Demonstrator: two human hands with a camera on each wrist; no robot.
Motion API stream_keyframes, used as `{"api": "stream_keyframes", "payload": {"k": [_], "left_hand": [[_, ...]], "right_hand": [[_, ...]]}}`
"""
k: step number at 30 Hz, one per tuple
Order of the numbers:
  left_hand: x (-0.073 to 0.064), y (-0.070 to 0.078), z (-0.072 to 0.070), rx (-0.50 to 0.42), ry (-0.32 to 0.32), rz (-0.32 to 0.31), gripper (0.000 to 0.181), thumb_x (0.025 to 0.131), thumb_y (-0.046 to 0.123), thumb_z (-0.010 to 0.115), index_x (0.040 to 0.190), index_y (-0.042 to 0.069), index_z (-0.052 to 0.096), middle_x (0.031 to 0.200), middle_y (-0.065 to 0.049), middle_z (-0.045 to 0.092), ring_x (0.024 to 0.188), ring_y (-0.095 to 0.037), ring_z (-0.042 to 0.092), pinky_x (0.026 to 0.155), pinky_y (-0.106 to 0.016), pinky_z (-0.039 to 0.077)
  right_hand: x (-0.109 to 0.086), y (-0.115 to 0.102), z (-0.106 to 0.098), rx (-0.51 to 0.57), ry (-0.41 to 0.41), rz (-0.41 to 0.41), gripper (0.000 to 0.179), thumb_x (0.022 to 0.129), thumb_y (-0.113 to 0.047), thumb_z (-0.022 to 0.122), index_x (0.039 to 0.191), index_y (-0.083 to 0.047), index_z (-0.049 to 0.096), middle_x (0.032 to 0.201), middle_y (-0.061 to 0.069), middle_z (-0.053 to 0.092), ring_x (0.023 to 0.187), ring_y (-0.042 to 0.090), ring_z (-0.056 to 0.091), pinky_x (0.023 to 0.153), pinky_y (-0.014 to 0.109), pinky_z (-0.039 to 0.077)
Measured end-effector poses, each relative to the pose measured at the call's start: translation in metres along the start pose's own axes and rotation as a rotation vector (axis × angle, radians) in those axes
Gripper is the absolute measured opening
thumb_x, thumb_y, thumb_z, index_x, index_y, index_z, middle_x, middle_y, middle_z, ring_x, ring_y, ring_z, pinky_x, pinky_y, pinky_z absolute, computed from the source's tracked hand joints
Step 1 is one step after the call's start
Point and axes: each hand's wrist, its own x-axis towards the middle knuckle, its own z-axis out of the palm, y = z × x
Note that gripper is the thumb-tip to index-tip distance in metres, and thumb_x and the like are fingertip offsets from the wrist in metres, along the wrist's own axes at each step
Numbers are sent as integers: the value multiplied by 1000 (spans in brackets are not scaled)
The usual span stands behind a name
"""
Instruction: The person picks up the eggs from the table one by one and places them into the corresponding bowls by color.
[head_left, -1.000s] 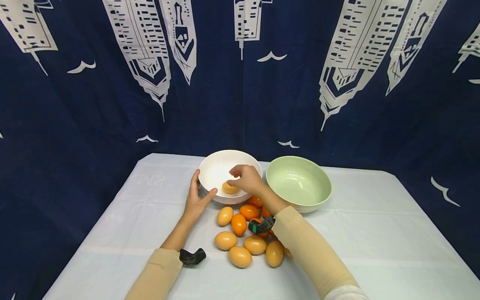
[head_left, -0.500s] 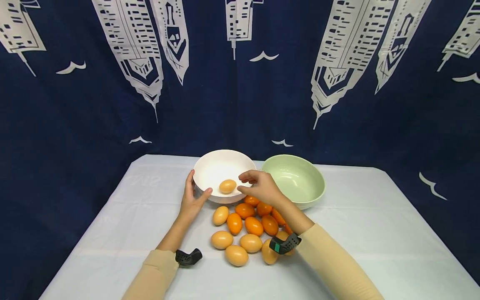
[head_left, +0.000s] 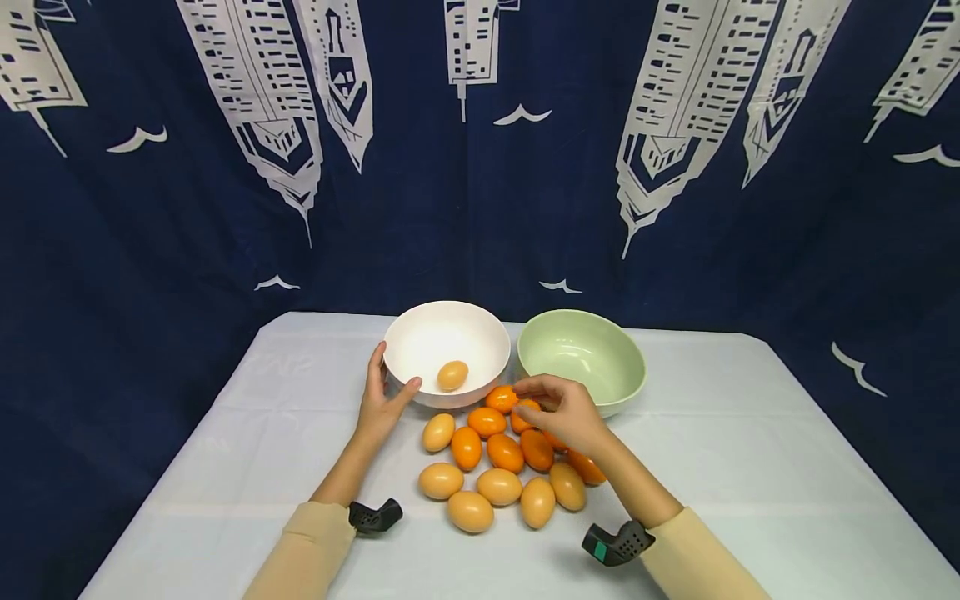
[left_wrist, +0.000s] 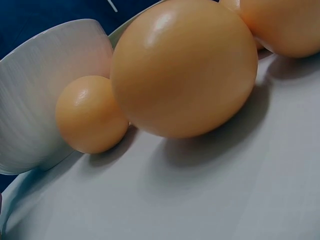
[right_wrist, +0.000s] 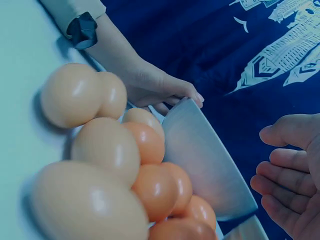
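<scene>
My left hand (head_left: 381, 408) holds the left side of a white bowl (head_left: 416, 342), thumb at its front rim. Inside that bowl lies one light-brown egg (head_left: 452, 376). My right hand (head_left: 570, 412) hovers over the back of a cluster of eggs, fingers bent loosely and nothing between them. Orange eggs (head_left: 505, 452) fill the back of the cluster. Light-brown eggs (head_left: 471, 512) lie along its front and left. In the right wrist view the right hand's fingers (right_wrist: 285, 172) are spread apart from the eggs, and the left thumb (right_wrist: 185, 90) meets the bowl rim.
A light-green bowl (head_left: 630, 367) stands right of the white one, with no egg showing in it. All stands on a white-covered table (head_left: 750, 467). A dark blue curtain (head_left: 465, 217) with white printed buildings hangs behind.
My right hand has let go of the light-brown egg in the white bowl, then moved out rightward and nearer, over the orange eggs. The left hand stays at the bowl.
</scene>
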Motion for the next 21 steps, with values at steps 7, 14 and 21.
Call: {"api": "stream_keyframes", "payload": {"k": [7, 14, 21], "left_hand": [[0, 2, 2, 5, 4, -9, 86, 92, 26, 66, 156, 15, 11, 162, -13, 9, 147, -32, 13, 112, -56, 19], [-1, 2, 1, 1, 6, -21, 86, 92, 25, 67, 156, 16, 10, 162, -12, 9, 147, -30, 14, 112, -55, 20], [-2, 3, 0, -17, -7, -30, 85, 93, 21, 65, 156, 12, 9, 162, -13, 6, 147, -33, 10, 113, -56, 16]], "right_hand": [[-28, 10, -10, -41, 10, -20, 28, 86, -11, 73, 111, 3, 68, 111, 19, 68, 107, 29, 62, 97, 48, 46], [-50, 17, -12, -14, 29, -41, 27, 85, -7, 75, 109, 3, 68, 108, 14, 69, 103, 29, 64, 92, 46, 49], [-77, 24, -11, 37, 48, -10, 27, 85, -7, 75, 108, 4, 68, 107, 16, 70, 100, 29, 66, 89, 40, 52]]}}
